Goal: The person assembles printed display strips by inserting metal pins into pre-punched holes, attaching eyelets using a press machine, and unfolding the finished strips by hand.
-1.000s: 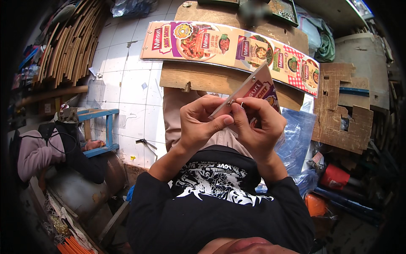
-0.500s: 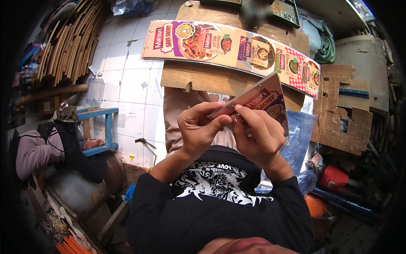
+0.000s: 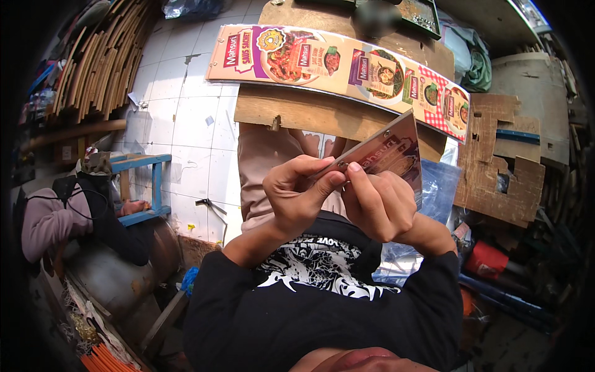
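Observation:
My left hand (image 3: 300, 192) grips the edge of a laminated printed sign (image 3: 396, 142), thumb in front and fingers behind. The sign is tilted up before my chest and has metal eyelets along its edge. My right hand (image 3: 379, 201) is closed against the sign's face, a fingertip right beside one eyelet (image 3: 343, 165). What its fingers pinch, if anything, is hidden. Ahead, a long stack of similar colourful signs (image 3: 341, 62), with food pictures and eyelets at the left end, lies across a wooden bench (image 3: 297, 111).
A black tray (image 3: 418, 18) of small metal pieces sits on the bench's far side. Cut brown boards (image 3: 502, 161) and clear plastic sheet (image 3: 437, 186) lie to the right. On the left are a blue frame (image 3: 158, 186), stacked wooden strips (image 3: 105, 62) and another person's leg (image 3: 56, 223).
My right hand has shifted its fingertips up against the eyelet, and its elbow has swung outward. A small shiny piece seen at those fingertips earlier is out of sight. The sign has turned slightly.

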Motion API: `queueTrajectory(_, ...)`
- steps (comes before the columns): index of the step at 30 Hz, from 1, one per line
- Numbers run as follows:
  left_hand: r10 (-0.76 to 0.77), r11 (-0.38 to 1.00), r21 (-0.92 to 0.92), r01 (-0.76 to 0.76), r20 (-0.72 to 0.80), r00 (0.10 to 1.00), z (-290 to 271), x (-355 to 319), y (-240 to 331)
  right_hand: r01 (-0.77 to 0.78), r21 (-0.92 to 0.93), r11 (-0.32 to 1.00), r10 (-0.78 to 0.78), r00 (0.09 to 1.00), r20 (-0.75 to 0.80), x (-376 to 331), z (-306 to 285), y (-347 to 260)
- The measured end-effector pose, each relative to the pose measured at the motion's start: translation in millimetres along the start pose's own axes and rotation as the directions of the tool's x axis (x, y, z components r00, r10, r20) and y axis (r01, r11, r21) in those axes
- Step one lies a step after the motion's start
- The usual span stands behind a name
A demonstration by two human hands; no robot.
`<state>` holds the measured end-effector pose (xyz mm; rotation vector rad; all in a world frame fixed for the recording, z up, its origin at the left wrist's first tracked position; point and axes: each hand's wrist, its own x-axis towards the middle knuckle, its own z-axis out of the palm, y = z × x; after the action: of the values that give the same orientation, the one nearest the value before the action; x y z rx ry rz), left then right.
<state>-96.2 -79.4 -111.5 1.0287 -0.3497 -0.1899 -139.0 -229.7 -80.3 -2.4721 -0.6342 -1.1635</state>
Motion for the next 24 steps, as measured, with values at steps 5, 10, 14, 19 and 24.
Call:
queueTrajectory(5, 0.101, 0.992, 0.069, -0.104, 0.039, 0.994, -1.2, -0.9, 0.2, 0.090, -0.043, 0.995, -0.090, 0.996, 0.005, 2.9, -2.9, 4.1)
queueTrajectory(10, 0.164, 0.975, 0.138, -0.174, 0.080, 0.983, -4.0, 0.9, 2.4, 0.072, 0.012, 0.997, -0.073, 0.993, 0.091, 13.4, -12.5, 5.1)
queueTrajectory(14, 0.209, 0.963, 0.152, -0.223, 0.102, 0.973, -6.4, 3.9, 0.4, 0.083, 0.007, 0.997, -0.083, 0.985, 0.151, 20.2, -17.3, 6.3)
queueTrajectory(19, 0.169, 0.970, 0.150, -0.190, 0.140, 0.976, -11.5, 3.1, 1.1, 0.148, -0.038, 0.988, -0.140, 0.974, 0.177, 25.1, -19.2, 8.7)
queueTrajectory(24, -0.022, 0.998, 0.060, 0.014, 0.125, 0.992, -19.5, 1.7, 4.4, 0.130, 0.092, 0.987, -0.148, 0.962, 0.229, 26.8, -24.9, 17.7)
